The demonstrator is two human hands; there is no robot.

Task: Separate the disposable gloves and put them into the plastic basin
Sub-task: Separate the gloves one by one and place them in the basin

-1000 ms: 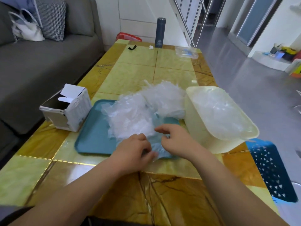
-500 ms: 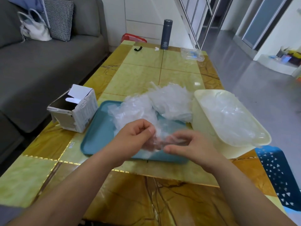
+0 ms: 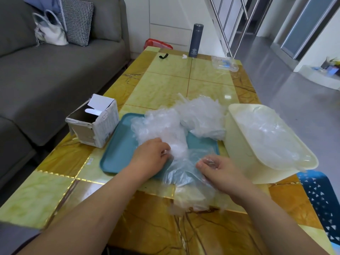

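The plastic basin (image 3: 239,150) is standing at the right of the teal tray (image 3: 117,150). It is already holding a layer of separated gloves (image 3: 266,140), so a good part of the work seems to be done. A large crumpled pile of disposable gloves (image 3: 200,116) is lying on the tray, so in my judgement much is left to do as well.

The left hand (image 3: 150,156) is resting on the near part of the pile, with its fingers curled into the film and gripping it. The right hand (image 3: 220,170) is pinching one thin single glove (image 3: 184,183) between the thumb and the bent fingers, near the basin wall.

This single glove is spreading over the near edge of the tray and above the table (image 3: 165,85). Its long axis is running roughly from the pile toward the person. I cannot tell which end is the cuff, nor whether it is fully free from the pile. It is not yet in the basin.
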